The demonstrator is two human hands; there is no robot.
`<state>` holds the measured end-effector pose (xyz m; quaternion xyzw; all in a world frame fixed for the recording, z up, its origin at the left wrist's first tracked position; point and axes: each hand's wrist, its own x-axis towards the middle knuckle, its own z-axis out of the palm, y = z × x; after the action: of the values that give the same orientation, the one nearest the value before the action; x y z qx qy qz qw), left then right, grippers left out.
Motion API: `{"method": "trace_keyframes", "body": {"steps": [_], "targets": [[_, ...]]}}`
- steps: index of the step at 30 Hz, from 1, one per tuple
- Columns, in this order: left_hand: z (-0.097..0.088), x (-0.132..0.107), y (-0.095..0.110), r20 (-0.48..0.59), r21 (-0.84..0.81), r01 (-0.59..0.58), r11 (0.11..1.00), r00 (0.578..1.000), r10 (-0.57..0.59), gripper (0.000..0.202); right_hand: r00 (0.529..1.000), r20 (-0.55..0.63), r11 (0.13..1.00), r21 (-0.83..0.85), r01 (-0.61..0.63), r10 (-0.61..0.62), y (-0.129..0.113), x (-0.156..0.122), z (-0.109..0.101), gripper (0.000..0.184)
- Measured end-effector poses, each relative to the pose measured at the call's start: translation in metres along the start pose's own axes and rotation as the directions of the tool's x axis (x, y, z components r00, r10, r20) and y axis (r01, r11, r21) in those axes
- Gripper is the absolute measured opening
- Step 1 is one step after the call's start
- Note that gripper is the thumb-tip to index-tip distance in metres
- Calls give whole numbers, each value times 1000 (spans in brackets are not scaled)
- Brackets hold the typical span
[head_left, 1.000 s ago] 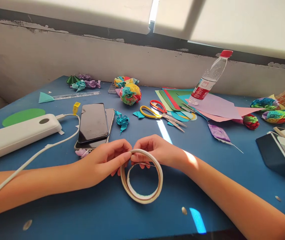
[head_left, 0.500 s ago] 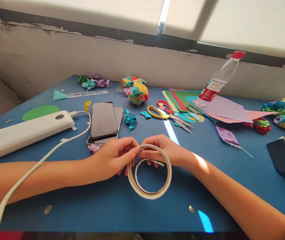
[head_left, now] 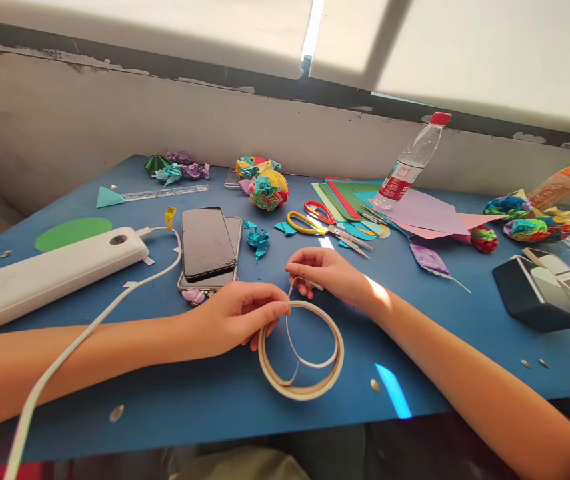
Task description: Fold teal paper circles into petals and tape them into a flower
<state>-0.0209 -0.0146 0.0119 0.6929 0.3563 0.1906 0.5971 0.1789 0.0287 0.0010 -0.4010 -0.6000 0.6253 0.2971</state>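
Observation:
A thin cream roll of tape [head_left: 301, 387] lies low over the blue table [head_left: 215, 413]. My left hand [head_left: 237, 319] pinches the roll's upper left rim, fingers closed on it. Just behind it, my right hand [head_left: 325, 275] is closed in a pinch on the loose end of the tape strip [head_left: 309, 360], which curves out from the inside of the roll up to the fingers.
Two stacked phones [head_left: 208, 245], a white power bank [head_left: 49, 275] with a cable [head_left: 89, 327], scissors [head_left: 327, 225], coloured paper sheets [head_left: 415, 213], paper balls [head_left: 267, 189], a leaning water bottle [head_left: 407, 165], a ruler [head_left: 162, 194] and a dark box [head_left: 535, 293] lie about the table.
My right hand has lifted away from the roll toward the far side, drawing a length of tape strip out. The left hand keeps its hold on the rim.

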Motion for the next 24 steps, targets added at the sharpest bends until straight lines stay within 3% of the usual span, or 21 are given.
{"method": "trace_keyframes", "body": {"steps": [9,14,18,21,24], "targets": [[1,3,-2,-41,-44,13,999,999,-15,23,992,-88,996,-25,91,-92,12,8,-24,30],[3,6,-5,-124,-86,-13,996,992,2,22,983,-160,996,-40,81,-86,9,7,-24,29],[-1,10,-11,-200,-93,-70,993,978,50,25,978,-208,996,78,39,-22,5,6,-24,31],[-3,11,-12,-251,-119,-85,989,966,53,25,985,-155,981,190,-44,75,-1,2,-23,44],[-4,9,-11,-311,-141,-120,983,948,71,24,989,-19,978,148,-145,149,-7,-2,-20,55]]}}
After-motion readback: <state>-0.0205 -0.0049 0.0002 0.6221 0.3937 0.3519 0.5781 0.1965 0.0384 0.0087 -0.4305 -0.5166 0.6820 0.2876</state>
